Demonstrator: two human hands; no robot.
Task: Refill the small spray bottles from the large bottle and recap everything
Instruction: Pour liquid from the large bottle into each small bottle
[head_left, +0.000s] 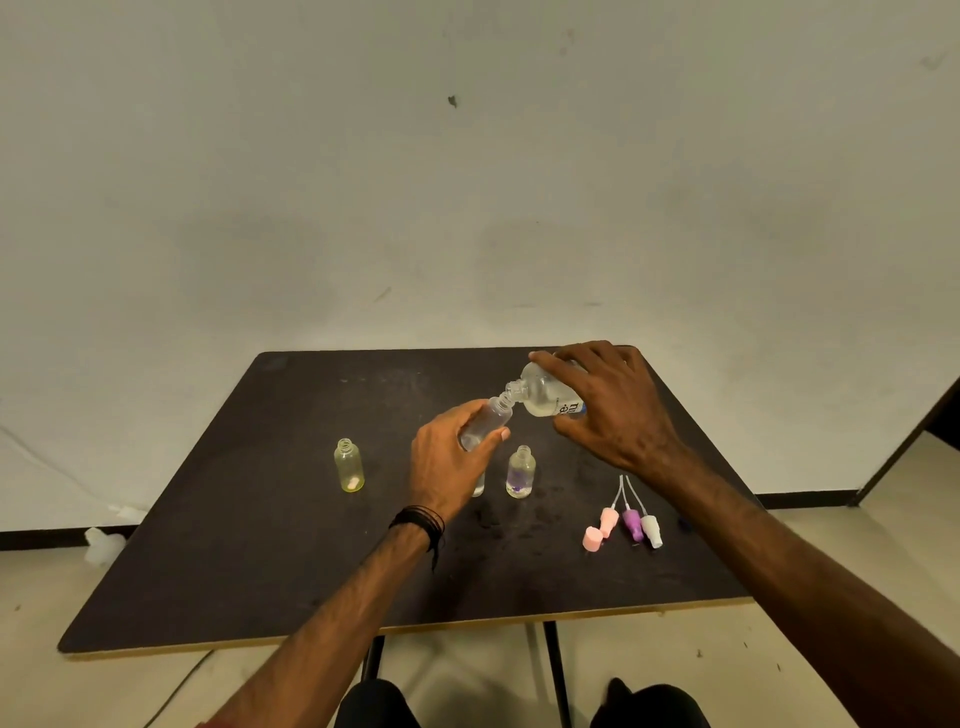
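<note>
Dark table (260, 545); large bottle (545, 397), label lettering partly legible, unreadable

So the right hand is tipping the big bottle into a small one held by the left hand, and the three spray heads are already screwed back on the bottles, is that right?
Not quite. The head view shows the three spray heads lying loose on the table, right of the bottles. The rest holds: the right hand tips the large bottle into a small bottle held by the left hand.
</note>
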